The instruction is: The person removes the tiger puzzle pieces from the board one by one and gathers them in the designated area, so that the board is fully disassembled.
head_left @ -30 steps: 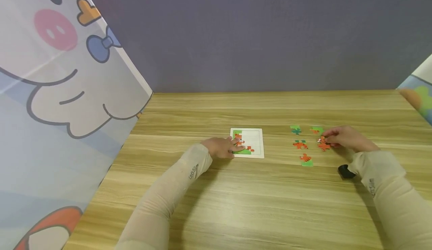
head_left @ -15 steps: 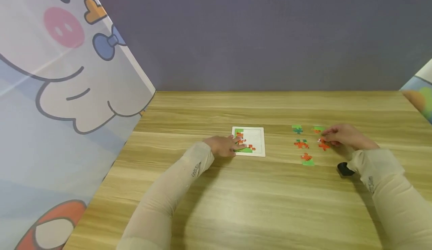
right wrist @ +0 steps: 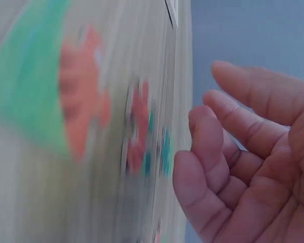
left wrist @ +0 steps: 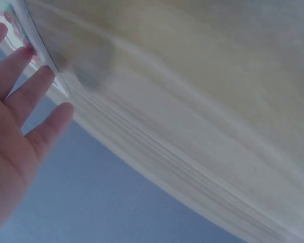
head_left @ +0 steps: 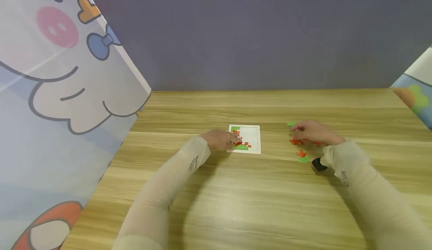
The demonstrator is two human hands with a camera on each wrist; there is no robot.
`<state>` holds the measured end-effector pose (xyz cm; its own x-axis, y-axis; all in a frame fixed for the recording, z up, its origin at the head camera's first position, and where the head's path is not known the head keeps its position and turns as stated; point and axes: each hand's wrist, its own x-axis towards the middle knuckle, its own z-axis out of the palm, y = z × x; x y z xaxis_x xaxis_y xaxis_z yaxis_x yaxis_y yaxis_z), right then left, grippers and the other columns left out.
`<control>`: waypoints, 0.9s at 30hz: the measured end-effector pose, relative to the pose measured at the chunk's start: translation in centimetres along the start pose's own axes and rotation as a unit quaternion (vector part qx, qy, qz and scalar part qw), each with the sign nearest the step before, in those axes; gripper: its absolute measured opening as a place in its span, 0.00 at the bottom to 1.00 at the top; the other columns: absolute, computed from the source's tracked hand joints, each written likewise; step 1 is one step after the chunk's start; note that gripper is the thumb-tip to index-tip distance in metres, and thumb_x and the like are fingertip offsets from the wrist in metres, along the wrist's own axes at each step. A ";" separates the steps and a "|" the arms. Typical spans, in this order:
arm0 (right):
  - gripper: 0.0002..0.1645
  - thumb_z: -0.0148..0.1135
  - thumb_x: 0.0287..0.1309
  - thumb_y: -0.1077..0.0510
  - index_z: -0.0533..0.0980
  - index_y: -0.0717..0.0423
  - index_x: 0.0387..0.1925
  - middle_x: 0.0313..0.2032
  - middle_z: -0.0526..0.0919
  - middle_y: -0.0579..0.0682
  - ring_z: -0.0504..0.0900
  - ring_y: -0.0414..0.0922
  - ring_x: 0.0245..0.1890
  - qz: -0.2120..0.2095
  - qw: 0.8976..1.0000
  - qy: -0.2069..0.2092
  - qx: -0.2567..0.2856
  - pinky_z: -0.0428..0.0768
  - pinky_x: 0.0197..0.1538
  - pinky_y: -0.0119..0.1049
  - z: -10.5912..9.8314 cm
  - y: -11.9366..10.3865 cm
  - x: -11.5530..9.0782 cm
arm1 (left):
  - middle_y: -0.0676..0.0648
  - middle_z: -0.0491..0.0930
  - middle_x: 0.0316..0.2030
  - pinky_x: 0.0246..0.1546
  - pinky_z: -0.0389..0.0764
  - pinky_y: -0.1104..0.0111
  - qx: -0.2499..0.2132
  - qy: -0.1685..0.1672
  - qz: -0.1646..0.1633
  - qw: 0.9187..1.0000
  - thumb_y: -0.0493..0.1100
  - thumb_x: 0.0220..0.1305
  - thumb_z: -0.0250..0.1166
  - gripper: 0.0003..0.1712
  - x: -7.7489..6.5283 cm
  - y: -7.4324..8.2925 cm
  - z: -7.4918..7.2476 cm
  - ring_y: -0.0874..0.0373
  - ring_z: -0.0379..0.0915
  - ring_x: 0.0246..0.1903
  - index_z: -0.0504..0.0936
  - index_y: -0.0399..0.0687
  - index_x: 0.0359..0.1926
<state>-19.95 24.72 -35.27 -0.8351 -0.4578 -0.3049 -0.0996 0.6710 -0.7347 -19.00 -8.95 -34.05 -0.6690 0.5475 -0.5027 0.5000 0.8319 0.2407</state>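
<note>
My left hand (head_left: 218,140) lies at the left side of a white puzzle tray (head_left: 259,139), fingers over the pieces there. In the left wrist view its fingers (left wrist: 28,93) are spread and extended, holding nothing visible. Green and orange tiger pieces (head_left: 241,147) line the tray's left and lower sides. My right hand (head_left: 314,132) hovers over the loose pieces, thumb apart from loosely bent fingers, with nothing seen between them. Below it are an orange piece (head_left: 297,142) and an orange-and-green piece (head_left: 302,156). A green piece (head_left: 291,124) shows by its fingertips; others are partly hidden.
The wooden table (head_left: 236,197) runs back to a grey wall (head_left: 256,36). A cartoon-printed panel (head_left: 77,104) stands along the left. A small black object (head_left: 318,164) sits at the right cuff.
My right hand has moved left, from the right-hand pieces to above the left-hand ones. My left hand stays at the tray, its fingers drawn in a little. The head view has shifted slightly.
</note>
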 end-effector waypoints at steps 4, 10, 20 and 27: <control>0.27 0.60 0.63 0.56 0.72 0.71 0.56 0.28 0.77 0.46 0.68 0.40 0.25 -0.023 0.999 0.008 -0.025 0.70 0.32 0.36 1.1 -1.5 0.9 | 0.54 0.61 0.69 0.67 0.59 0.61 -0.020 0.014 0.015 1.000 0.47 0.72 0.55 0.26 0.1 0.1 -0.4 0.54 0.55 0.69 0.67 0.58 0.69; 0.23 0.61 0.61 0.59 0.75 0.69 0.53 0.25 0.76 0.48 0.61 0.40 0.19 -0.048 0.998 0.007 -0.046 0.66 0.25 0.34 2.8 -3.5 2.2 | 0.52 0.53 0.72 0.68 0.55 0.58 0.010 0.028 -0.010 1.000 0.52 0.69 0.58 0.33 0.9 -0.1 -0.9 0.53 0.50 0.70 0.61 0.59 0.72; 0.16 0.60 0.58 0.64 0.79 0.68 0.47 0.23 0.79 0.48 0.63 0.38 0.19 -0.108 0.988 0.022 -0.108 0.68 0.29 0.35 5.9 -6.5 4.2 | 0.50 0.47 0.74 0.69 0.52 0.52 0.081 0.027 -0.028 0.996 0.64 0.62 0.60 0.44 1.6 -1.1 -1.0 0.49 0.41 0.73 0.55 0.57 0.74; 0.15 0.61 0.58 0.64 0.80 0.68 0.46 0.38 0.84 0.56 0.80 0.47 0.34 -0.102 0.977 0.020 -0.187 0.78 0.42 0.43 7.3 -8.4 4.4 | 0.51 0.43 0.75 0.69 0.51 0.52 0.075 0.017 -0.049 0.996 0.67 0.61 0.59 0.47 2.0 -1.1 -0.9 0.51 0.39 0.73 0.51 0.59 0.75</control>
<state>-18.77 12.78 -34.85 -0.7962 -0.5872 -0.1458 -0.4517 0.7372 -0.5025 -21.42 -8.73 -34.55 -0.7360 0.4691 -0.4881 0.5059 0.8602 0.0640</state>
